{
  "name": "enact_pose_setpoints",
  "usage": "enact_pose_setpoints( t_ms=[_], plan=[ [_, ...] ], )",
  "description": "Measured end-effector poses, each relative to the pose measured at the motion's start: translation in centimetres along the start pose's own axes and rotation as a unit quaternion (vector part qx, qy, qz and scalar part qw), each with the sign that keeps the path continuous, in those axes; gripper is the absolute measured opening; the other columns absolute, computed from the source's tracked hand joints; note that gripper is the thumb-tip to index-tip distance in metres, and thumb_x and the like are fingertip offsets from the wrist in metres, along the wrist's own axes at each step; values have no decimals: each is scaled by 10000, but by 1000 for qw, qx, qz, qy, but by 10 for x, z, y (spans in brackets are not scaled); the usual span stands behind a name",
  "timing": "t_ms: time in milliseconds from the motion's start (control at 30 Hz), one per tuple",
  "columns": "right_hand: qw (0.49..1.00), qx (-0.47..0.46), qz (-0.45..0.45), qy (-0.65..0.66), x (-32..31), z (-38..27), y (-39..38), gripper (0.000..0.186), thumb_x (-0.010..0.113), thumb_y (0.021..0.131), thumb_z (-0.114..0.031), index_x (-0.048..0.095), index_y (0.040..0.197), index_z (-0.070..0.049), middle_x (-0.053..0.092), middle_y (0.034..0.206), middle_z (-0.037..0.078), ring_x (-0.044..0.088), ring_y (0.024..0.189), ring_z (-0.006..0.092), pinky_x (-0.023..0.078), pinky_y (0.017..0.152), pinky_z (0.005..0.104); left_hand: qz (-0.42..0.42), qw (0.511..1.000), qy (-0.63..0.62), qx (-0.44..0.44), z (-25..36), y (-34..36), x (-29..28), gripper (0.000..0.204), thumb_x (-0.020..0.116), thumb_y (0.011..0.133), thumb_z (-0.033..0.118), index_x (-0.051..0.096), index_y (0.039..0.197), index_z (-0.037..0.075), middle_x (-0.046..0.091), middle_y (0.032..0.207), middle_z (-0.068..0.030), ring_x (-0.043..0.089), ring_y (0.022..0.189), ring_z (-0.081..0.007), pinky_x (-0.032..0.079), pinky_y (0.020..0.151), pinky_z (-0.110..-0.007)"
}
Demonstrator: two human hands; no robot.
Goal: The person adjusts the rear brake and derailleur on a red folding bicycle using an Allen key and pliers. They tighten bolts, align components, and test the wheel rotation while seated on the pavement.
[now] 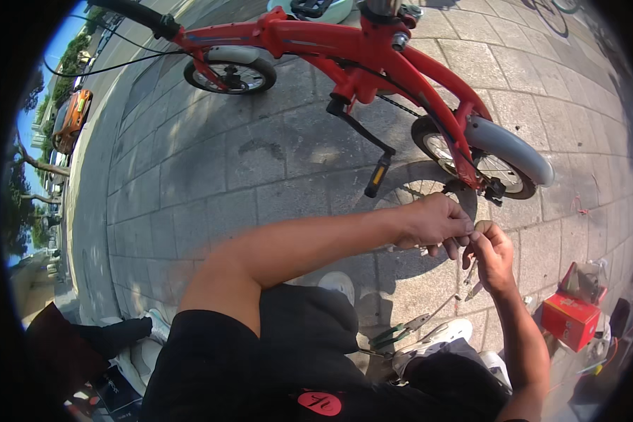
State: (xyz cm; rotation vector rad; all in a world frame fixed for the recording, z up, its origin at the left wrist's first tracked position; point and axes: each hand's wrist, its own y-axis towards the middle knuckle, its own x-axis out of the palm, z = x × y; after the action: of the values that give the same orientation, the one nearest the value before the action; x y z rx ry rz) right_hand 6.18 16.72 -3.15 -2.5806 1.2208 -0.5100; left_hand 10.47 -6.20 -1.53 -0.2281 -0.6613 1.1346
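Note:
My left hand (437,224) and my right hand (494,259) meet fingertip to fingertip, right of centre. Both are closed in a pinch, and whatever sits between the fingertips is too small to make out. A thin metallic piece (471,273) shows under my right fingers; its kind is unclear. Just beyond the hands stands a red folding bicycle (316,39), upright. Its wheel with a grey mudguard (517,151) is closest to my hands. The crank's pedal (377,176) hangs low, left of that wheel. Pliers with green handles (401,332) lie near my feet.
A red box (570,320) stands on the paving at the right, with assorted items around it. My light shoe (443,334) is below the hands. A person's dark sleeve (119,337) and a shoe appear at lower left. An orange car (71,121) is at far left.

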Motion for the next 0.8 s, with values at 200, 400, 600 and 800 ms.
enact_pose_setpoints(
  t_ms=[200, 400, 600, 800],
  plan=[
    [1000, -1, 21, 21, 15, 43, 17, 169, 622, 1085, -195, 584, 1039, -37, 630, 849, 48, 586, 607, 101, 504, 517, 261, 20, 1000, -16, 8, -22, -17, -20, 285, 602, 1105, 243, 714, 1082, -17, 755, 945, -105, 779, 755, -181, 540, 508, -291],
    [1000, 6, 1, 29, 11, 29, 35, 156, 638, 1061, -162, 623, 953, -51, 665, 825, 57, 608, 601, 108, 505, 519, 259, 5, 988, 152, 35, 16, -18, -30, 230, 586, 1038, 137, 721, 1055, -49, 785, 1020, -152, 755, 758, -186, 587, 623, -332],
    [968, 39, 146, 199, 6, 49, 46, 203, 683, 1018, -253, 654, 1043, -54, 610, 772, 31, 584, 539, 172, 497, 515, 303, 294, 817, 375, 326, -10, 30, -27, 185, 722, 1016, 136, 725, 1138, -4, 748, 856, -117, 722, 751, -175, 576, 701, -328],
    [920, -18, 230, 316, 23, 50, 55, 221, 693, 1043, -248, 643, 929, -66, 574, 698, 22, 535, 522, 144, 422, 487, 302, 293, 607, 573, 466, -1, 54, -8, 135, 793, 942, 107, 776, 1066, 57, 791, 899, -108, 747, 663, -283, 581, 587, -360]
  ],
)
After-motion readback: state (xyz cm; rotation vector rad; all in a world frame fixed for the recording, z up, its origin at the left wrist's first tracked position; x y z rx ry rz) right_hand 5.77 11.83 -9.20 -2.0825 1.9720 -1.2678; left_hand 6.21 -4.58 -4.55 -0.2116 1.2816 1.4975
